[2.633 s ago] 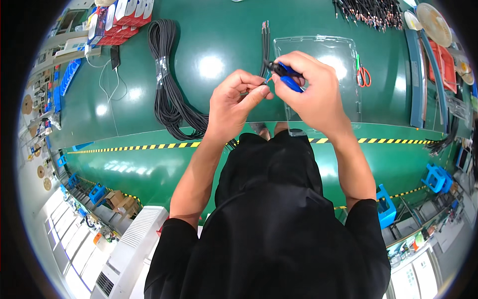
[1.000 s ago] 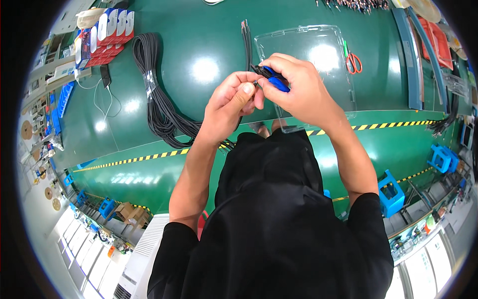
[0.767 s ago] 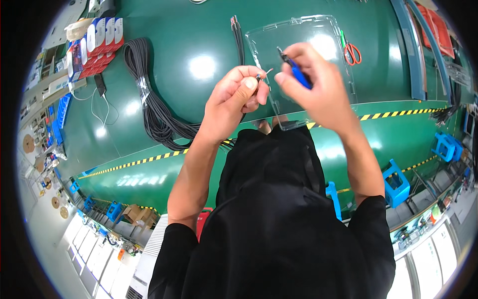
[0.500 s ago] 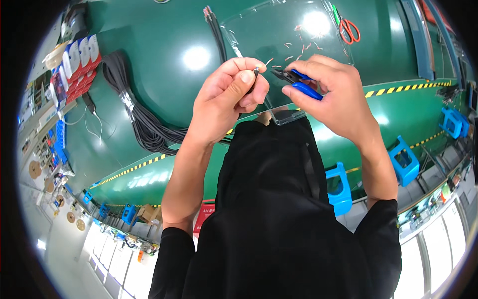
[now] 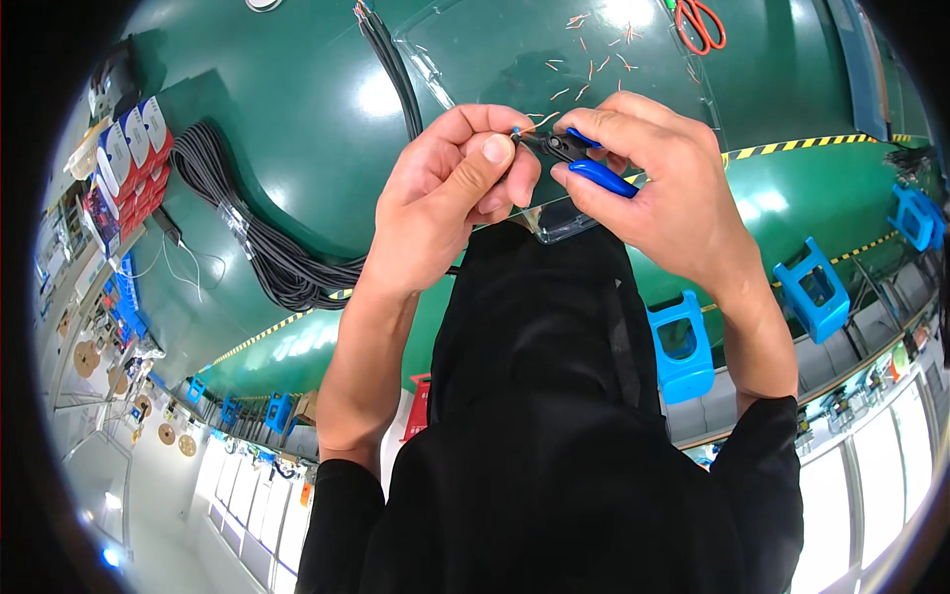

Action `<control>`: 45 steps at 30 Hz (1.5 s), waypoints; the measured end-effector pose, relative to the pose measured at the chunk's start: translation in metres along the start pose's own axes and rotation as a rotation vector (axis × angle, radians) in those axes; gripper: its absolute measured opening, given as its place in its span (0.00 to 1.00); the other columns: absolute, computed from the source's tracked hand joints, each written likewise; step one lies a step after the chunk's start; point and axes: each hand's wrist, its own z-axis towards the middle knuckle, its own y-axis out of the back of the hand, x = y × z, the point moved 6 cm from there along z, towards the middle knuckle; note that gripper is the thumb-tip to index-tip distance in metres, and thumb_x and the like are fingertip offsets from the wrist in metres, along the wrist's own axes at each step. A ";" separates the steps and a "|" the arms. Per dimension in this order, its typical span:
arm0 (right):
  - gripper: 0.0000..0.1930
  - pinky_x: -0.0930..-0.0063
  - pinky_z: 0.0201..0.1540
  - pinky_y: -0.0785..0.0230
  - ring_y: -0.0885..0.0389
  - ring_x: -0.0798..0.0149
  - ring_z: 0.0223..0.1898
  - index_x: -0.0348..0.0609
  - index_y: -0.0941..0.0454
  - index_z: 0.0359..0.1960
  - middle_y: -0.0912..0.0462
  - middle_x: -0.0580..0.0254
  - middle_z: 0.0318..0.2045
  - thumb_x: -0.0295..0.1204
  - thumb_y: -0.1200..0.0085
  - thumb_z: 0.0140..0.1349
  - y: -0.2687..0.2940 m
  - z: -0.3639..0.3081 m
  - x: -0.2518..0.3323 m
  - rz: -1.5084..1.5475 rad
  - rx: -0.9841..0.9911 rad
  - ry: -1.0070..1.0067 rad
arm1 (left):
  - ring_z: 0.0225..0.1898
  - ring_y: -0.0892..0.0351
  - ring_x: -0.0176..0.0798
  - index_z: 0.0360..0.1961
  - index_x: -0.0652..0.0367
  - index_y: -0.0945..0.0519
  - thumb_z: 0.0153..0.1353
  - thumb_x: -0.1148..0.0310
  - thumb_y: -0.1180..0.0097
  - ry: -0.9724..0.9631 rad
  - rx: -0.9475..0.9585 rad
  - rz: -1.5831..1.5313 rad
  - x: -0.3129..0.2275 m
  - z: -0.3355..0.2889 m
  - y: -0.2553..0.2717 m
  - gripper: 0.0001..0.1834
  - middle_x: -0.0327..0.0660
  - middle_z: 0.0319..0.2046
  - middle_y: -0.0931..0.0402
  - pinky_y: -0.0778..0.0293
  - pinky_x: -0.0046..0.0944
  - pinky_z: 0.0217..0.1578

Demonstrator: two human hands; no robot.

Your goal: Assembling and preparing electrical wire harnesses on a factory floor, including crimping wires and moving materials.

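My left hand (image 5: 450, 183) pinches the end of a black cable between thumb and fingers. Thin coloured wires (image 5: 542, 123) stick out past its fingertips, one of them pale orange. In my right hand (image 5: 653, 168) are wire cutters (image 5: 594, 168) with blue handles and dark jaws. The jaws reach the wires right beside my left fingertips; whether they are closed on a wire is too small to tell. Under both hands lies a clear plastic tray (image 5: 435, 89) with several short wire scraps (image 5: 594, 69) in it.
A bundled coil of black cable (image 5: 252, 233) lies left on the green table, with stacked red-and-white boxes (image 5: 134, 163) beyond it. Several cut cables (image 5: 391, 59) lie by the tray. Red-handled scissors (image 5: 699, 25) rest at the far right. Blue stools (image 5: 683, 351) stand beyond the striped table edge.
The cutters have moved left, bringing their jaws up to the wires at my left fingertips. My left hand keeps its pinch. The view has shifted slightly.
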 end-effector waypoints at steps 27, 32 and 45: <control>0.10 0.71 0.26 0.36 0.35 0.70 0.19 0.33 0.18 0.32 0.26 0.58 0.17 0.30 0.38 0.60 -0.010 0.010 -0.037 0.338 0.365 -0.327 | 0.25 0.41 0.23 0.54 0.66 0.28 0.76 0.67 0.54 0.028 -0.007 0.106 0.002 0.012 0.001 0.14 0.37 0.29 0.25 0.43 0.26 0.26; 0.10 0.67 0.26 0.34 0.32 0.61 0.18 0.33 0.18 0.32 0.24 0.54 0.17 0.30 0.38 0.58 -0.007 0.012 -0.033 0.241 0.261 -0.259 | 0.25 0.40 0.23 0.54 0.66 0.28 0.75 0.69 0.53 0.028 -0.026 0.132 0.004 0.014 0.002 0.13 0.37 0.29 0.25 0.43 0.26 0.26; 0.13 0.66 0.33 0.26 0.19 0.50 0.26 0.30 0.18 0.38 0.18 0.45 0.27 0.29 0.37 0.55 -0.009 0.005 -0.030 0.268 0.112 -0.234 | 0.26 0.39 0.24 0.55 0.65 0.29 0.74 0.72 0.52 -0.078 -0.053 0.147 0.004 0.015 0.001 0.13 0.38 0.30 0.24 0.43 0.27 0.27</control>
